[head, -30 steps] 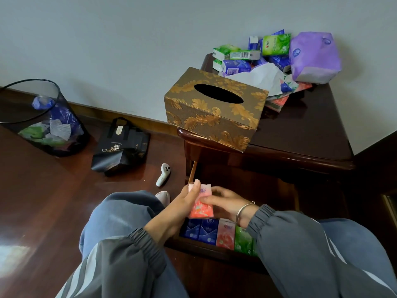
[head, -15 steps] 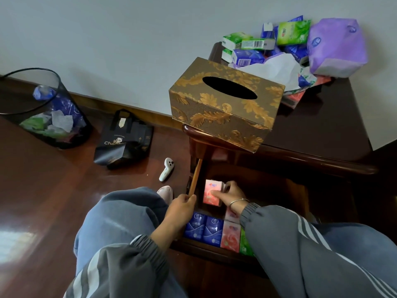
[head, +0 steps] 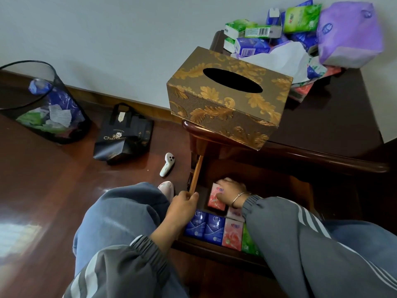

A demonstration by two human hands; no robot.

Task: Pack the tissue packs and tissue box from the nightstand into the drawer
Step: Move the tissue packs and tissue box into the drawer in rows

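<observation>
A dark polished wood floor point(head: 43, 190) runs under a pale wall. At far left stands a black mesh wastebasket point(head: 40, 104) holding crumpled wrappers; beside it lies a black paper bag point(head: 124, 136), then a small white remote-like device point(head: 167, 164). The dark wood nightstand point(head: 333, 130) fills the right side. A gold-patterned tissue box point(head: 227, 106) sits at its front left corner, overhanging the edge. A heap of tissue packs point(head: 279, 35) and a purple soft pack point(head: 348, 33) crowd the back edge. Below, the open drawer point(head: 214, 247) holds blue, pink and green packs standing in a row along its front edge. The left hand point(head: 182, 205) grips the drawer's left side rail with curled fingers. The right hand point(head: 232, 190), reaching into the drawer, pinches a pink tissue pack point(head: 216, 201) just behind the row.
</observation>
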